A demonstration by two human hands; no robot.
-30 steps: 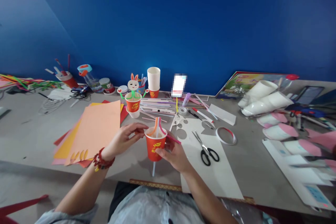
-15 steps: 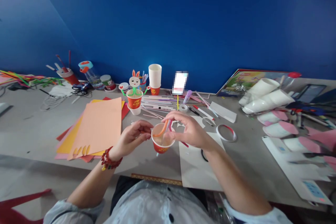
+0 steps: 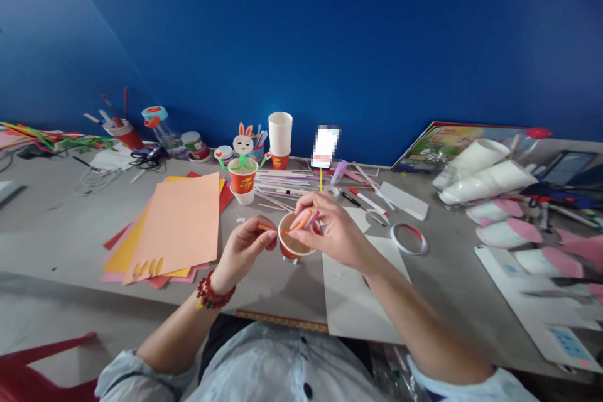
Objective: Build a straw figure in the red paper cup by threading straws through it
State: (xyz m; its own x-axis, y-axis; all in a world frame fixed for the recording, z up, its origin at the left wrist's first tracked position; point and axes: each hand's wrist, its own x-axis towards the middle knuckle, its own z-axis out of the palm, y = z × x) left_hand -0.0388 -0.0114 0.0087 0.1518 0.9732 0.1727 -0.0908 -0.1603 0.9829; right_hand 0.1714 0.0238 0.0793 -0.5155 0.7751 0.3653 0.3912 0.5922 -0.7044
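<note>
Pinching orange strip [image 3: 305,221], right hand [image 3: 332,230], narrow grip (over cup [image 3: 290,249])

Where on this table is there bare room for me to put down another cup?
Bare tabletop shows left of the coloured paper, toward the near edge; between that paper and the white sheet, on your side of the cup; and between the white sheet and the long white strip. It's crowded behind the cup, with straws and markers.
</note>
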